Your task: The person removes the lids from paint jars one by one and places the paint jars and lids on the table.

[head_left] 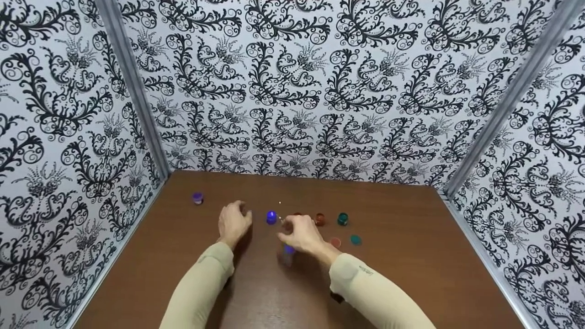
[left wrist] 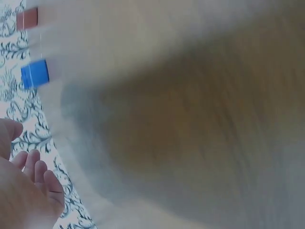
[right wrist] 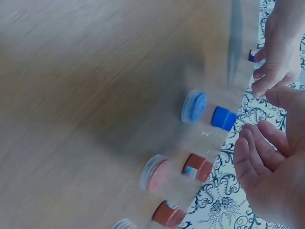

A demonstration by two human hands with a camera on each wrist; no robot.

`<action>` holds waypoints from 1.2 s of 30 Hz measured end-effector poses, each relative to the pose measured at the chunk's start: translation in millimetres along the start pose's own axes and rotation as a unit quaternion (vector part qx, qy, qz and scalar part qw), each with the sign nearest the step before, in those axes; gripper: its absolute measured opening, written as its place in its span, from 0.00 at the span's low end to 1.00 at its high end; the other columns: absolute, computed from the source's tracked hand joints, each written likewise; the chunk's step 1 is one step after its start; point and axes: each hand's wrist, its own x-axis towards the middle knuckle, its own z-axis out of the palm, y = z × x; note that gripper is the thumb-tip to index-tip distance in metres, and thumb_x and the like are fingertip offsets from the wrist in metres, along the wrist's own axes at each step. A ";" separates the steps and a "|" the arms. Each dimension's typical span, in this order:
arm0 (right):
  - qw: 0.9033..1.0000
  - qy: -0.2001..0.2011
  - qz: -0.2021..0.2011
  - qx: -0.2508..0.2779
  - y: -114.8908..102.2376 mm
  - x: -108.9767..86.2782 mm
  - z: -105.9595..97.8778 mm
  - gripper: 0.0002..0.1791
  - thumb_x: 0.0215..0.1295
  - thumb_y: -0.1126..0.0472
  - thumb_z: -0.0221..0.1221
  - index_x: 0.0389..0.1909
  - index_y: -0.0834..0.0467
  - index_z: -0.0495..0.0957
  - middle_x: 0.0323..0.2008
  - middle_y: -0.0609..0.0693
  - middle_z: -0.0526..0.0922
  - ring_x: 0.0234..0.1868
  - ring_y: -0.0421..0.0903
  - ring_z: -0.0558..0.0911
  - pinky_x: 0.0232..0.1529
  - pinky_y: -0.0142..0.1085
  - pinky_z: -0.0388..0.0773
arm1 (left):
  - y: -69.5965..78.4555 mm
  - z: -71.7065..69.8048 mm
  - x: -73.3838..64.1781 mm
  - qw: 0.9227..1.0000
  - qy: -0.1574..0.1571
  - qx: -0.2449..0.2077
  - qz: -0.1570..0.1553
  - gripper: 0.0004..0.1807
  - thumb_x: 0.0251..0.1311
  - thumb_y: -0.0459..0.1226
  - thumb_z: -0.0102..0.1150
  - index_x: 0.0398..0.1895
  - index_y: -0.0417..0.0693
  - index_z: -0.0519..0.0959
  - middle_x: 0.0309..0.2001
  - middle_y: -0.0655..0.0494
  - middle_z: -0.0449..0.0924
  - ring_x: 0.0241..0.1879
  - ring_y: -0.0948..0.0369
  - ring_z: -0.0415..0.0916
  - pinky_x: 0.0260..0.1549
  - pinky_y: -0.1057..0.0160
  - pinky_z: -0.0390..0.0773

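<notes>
My left hand (head_left: pixel 234 222) is over the table with loosely bent fingers and nothing in them; part of the left hand (left wrist: pixel 33 188) shows in the left wrist view. A small blue jar (head_left: pixel 271 217) stands between my hands. My right hand (head_left: pixel 302 233) hovers just right of that jar, and its relaxed fingers (right wrist: pixel 252 155) hold nothing visible. Below it lies a blue disc in a clear round lid (right wrist: pixel 194 107), next to the blue jar (right wrist: pixel 223 118). An orange-brown jar (right wrist: pixel 198 167) and a pinkish disc in a clear lid (right wrist: pixel 155 172) are close by.
To the right are another orange-brown jar (head_left: pixel 320 219), a teal jar (head_left: pixel 343 219), a reddish disc (head_left: pixel 335 242) and a teal disc (head_left: pixel 356 239). A purple jar (head_left: pixel 197 198) stands far left. Patterned walls (head_left: pixel 292 91) enclose the brown table (head_left: pixel 388 201) at the back and sides.
</notes>
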 end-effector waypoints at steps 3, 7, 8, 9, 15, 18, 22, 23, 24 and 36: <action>1.000 0.013 -0.013 0.008 -4.2 4.8 0.5 0.17 0.67 0.53 0.77 0.49 0.61 0.92 0.43 0.55 0.97 0.44 0.52 0.95 0.51 0.45 0.93 | -7.5 -8.5 5.9 1.000 0.007 -0.004 -0.019 0.20 0.69 0.40 0.71 0.60 0.39 0.89 0.53 0.36 0.92 0.56 0.35 0.87 0.61 0.38 0.84; 0.999 0.023 -0.019 0.025 -10.7 9.9 -0.3 0.17 0.66 0.52 0.77 0.48 0.60 0.92 0.42 0.55 0.97 0.42 0.51 0.95 0.47 0.43 0.92 | -17.8 -16.7 13.4 0.999 0.018 -0.006 -0.040 0.19 0.68 0.39 0.72 0.58 0.39 0.89 0.52 0.37 0.93 0.54 0.35 0.88 0.59 0.37 0.85; 0.999 0.023 -0.015 0.030 -12.3 11.1 -0.9 0.17 0.66 0.52 0.77 0.48 0.59 0.92 0.42 0.54 0.97 0.42 0.50 0.95 0.47 0.43 0.92 | -20.1 -18.3 15.3 0.999 0.021 -0.006 -0.044 0.19 0.68 0.39 0.72 0.58 0.38 0.89 0.52 0.36 0.93 0.54 0.35 0.88 0.59 0.37 0.85; 0.999 0.023 -0.014 0.035 -13.8 12.5 -1.4 0.16 0.66 0.52 0.78 0.48 0.58 0.92 0.41 0.54 0.97 0.41 0.50 0.95 0.47 0.42 0.92 | -22.4 -19.7 17.2 0.999 0.023 -0.004 -0.047 0.19 0.68 0.39 0.71 0.58 0.38 0.89 0.52 0.36 0.93 0.54 0.35 0.88 0.59 0.37 0.85; 0.997 0.029 -0.020 0.062 -22.0 23.3 -3.7 0.14 0.67 0.55 0.77 0.47 0.58 0.92 0.42 0.57 0.97 0.41 0.51 0.95 0.47 0.40 0.92 | -38.4 -29.7 27.3 0.996 0.029 -0.002 -0.084 0.22 0.70 0.40 0.69 0.62 0.37 0.87 0.57 0.33 0.91 0.58 0.32 0.87 0.62 0.36 0.84; 0.997 0.035 -0.036 0.058 -25.4 27.7 -3.4 0.12 0.68 0.56 0.76 0.47 0.58 0.92 0.42 0.56 0.97 0.42 0.53 0.95 0.47 0.40 0.91 | -49.2 -34.9 30.7 0.993 0.033 0.000 -0.116 0.24 0.71 0.41 0.68 0.65 0.38 0.85 0.60 0.32 0.90 0.61 0.31 0.86 0.64 0.35 0.82; 0.996 0.036 -0.050 0.057 -28.3 30.7 -1.1 0.13 0.68 0.57 0.75 0.48 0.61 0.92 0.42 0.56 0.97 0.43 0.55 0.95 0.48 0.41 0.91 | -63.2 -40.6 35.2 0.988 0.041 0.007 -0.151 0.24 0.73 0.41 0.66 0.67 0.37 0.84 0.62 0.29 0.88 0.62 0.31 0.85 0.66 0.35 0.82; 0.996 0.036 -0.051 0.060 -28.3 31.1 -0.8 0.14 0.68 0.57 0.75 0.48 0.61 0.92 0.43 0.57 0.96 0.43 0.56 0.95 0.48 0.41 0.91 | -65.3 -41.5 37.3 0.987 0.046 0.008 -0.156 0.24 0.74 0.41 0.66 0.66 0.37 0.84 0.61 0.28 0.88 0.62 0.30 0.85 0.66 0.35 0.82; 0.996 0.036 -0.049 0.062 -28.1 31.5 -0.4 0.15 0.68 0.57 0.76 0.49 0.62 0.92 0.43 0.57 0.96 0.43 0.56 0.95 0.48 0.41 0.91 | -67.3 -42.2 39.6 0.986 0.052 0.009 -0.160 0.24 0.73 0.41 0.65 0.65 0.36 0.84 0.61 0.27 0.88 0.62 0.30 0.85 0.66 0.34 0.82; 0.997 0.005 -0.040 0.069 -30.6 34.8 6.9 0.18 0.69 0.54 0.76 0.53 0.60 0.91 0.47 0.55 0.97 0.44 0.52 0.96 0.49 0.32 0.90 | -87.4 -45.6 52.1 0.975 0.097 0.001 -0.199 0.30 0.68 0.42 0.68 0.62 0.26 0.79 0.63 0.21 0.82 0.66 0.25 0.74 0.74 0.33 0.69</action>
